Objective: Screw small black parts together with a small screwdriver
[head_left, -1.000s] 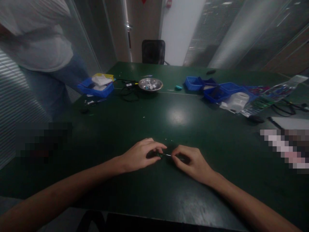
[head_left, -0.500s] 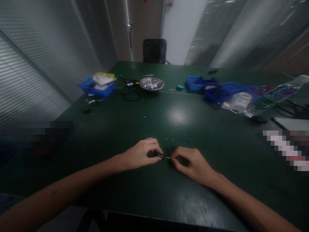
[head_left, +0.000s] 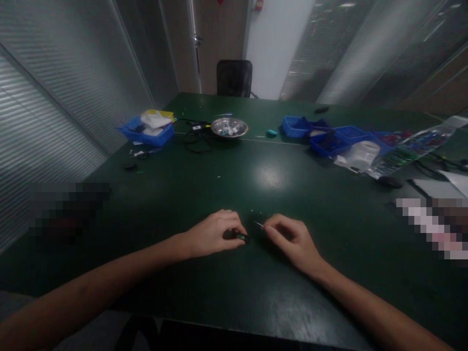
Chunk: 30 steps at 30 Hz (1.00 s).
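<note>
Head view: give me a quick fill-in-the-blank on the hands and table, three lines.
1. The left hand pinches a small dark part on the ___ table.
2. The right hand pinches a thin pin, its tip not ___ the part.
3. The bowl stands right of a ___ bin.
Missing words: green; touching; blue.
</note>
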Each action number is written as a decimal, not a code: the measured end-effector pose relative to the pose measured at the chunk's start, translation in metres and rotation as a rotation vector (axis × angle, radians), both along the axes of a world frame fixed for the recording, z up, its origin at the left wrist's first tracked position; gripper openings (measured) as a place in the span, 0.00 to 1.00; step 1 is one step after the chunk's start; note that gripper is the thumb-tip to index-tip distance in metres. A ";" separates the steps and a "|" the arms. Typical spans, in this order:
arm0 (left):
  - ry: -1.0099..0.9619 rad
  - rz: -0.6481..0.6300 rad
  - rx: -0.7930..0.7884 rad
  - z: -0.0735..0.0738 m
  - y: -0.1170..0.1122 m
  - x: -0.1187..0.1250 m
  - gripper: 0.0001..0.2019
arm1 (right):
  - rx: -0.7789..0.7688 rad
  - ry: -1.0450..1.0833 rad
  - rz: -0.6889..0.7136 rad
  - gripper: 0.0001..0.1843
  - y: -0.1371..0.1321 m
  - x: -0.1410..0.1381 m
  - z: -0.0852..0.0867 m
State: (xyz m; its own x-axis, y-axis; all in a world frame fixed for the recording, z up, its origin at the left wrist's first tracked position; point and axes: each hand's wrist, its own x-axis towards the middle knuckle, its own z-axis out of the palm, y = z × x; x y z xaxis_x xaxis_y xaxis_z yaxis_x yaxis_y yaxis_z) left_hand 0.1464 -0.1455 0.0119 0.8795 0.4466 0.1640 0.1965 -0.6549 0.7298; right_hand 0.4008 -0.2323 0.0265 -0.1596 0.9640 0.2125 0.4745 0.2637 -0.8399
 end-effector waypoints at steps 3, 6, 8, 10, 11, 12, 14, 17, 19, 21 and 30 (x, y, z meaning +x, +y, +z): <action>0.005 -0.010 0.012 0.001 0.000 -0.001 0.10 | -0.001 -0.025 0.039 0.13 -0.001 0.001 -0.001; 0.016 -0.011 0.021 0.001 0.000 -0.002 0.09 | 0.005 -0.052 0.080 0.12 -0.001 0.001 -0.001; 0.020 -0.011 0.021 0.002 0.000 -0.002 0.09 | 0.017 -0.102 0.134 0.10 -0.001 0.001 -0.001; 0.018 -0.010 0.023 0.001 0.000 -0.001 0.09 | 0.037 -0.169 0.191 0.08 -0.001 0.000 0.000; 0.016 -0.011 0.025 0.001 0.000 -0.001 0.08 | 0.043 -0.198 0.209 0.07 -0.001 0.001 0.000; 0.014 -0.013 0.028 0.000 0.000 -0.001 0.08 | 0.046 -0.219 0.218 0.07 -0.001 0.001 0.001; 0.006 -0.018 0.035 -0.001 0.000 0.000 0.08 | 0.036 -0.244 0.226 0.07 -0.001 0.001 0.001; 0.007 -0.019 0.035 -0.001 0.000 0.000 0.08 | 0.019 -0.272 0.245 0.06 -0.001 0.002 0.000; 0.012 -0.018 0.036 0.001 0.001 0.001 0.08 | 0.011 -0.289 0.249 0.06 -0.001 0.000 -0.001; 0.017 -0.028 0.033 0.002 0.001 0.001 0.07 | 0.017 -0.295 0.241 0.06 -0.001 -0.002 -0.001; 0.020 -0.086 0.028 0.009 0.001 -0.002 0.09 | 0.014 -0.099 0.142 0.11 0.001 -0.009 0.004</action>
